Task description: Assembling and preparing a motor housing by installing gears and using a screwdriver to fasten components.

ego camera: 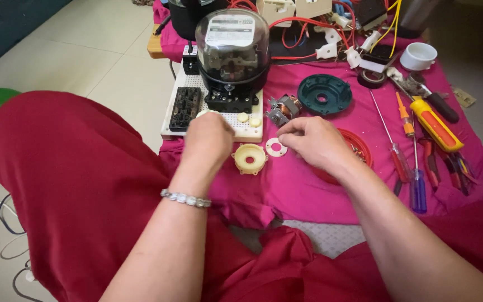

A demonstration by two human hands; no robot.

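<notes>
Left hand (pixel 208 137) sits knuckles-up on the white board (pixel 219 120), fingers curled, can't tell what's under. Right hand (pixel 314 142) has fingers pinched narrow just beside the flat washer (pixel 275 147), cream cap (pixel 249 158) near-left. Risk: washer skids off the pink cloth (pixel 308 184) (slippery, wrinkled).

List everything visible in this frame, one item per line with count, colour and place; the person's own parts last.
Meter with clear dome: one, black base, on the white board.
White board: one, at the cloth's left edge.
Cream housing: one, between the hands.
White ring: one, beside the housing.
Small motor: one, grey, above the right hand.
Green round cover: one, dark green, centre.
Screwdrivers: several, mixed colours, right side.
White cup: one, top right.
Pink cloth: one, under everything.
Left hand: on the board's edge.
Right hand: fingertips near the ring.
</notes>
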